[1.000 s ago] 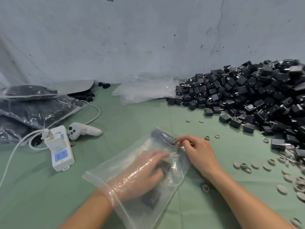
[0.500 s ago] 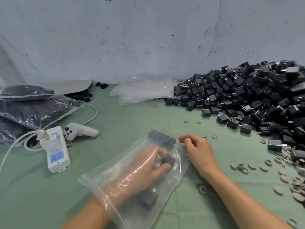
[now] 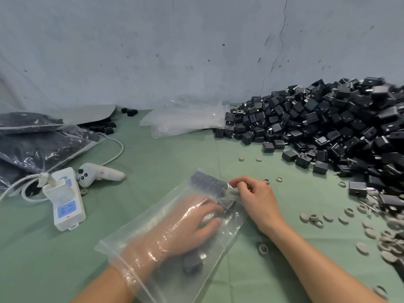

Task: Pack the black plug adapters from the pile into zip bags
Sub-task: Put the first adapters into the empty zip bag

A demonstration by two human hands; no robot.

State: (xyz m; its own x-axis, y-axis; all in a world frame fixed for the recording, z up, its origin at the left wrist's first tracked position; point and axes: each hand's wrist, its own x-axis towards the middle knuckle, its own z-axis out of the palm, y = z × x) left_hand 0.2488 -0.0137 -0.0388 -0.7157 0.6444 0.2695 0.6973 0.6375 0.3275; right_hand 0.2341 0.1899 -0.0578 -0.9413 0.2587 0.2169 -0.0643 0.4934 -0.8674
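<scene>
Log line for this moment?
left hand inside zip bag, gripping adapters | right hand pinching zip bag edge | pile at right

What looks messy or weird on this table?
Little grey rings lie scattered loose across the green cloth beside the adapter pile, like they spilled. The wall behind has a long crack.

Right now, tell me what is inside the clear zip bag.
Inside the zip bag: the left hand, in past the wrist, a row of black adapters at the far end, one adapter by the wrist. Anything under the palm and fingers is covered.
</scene>
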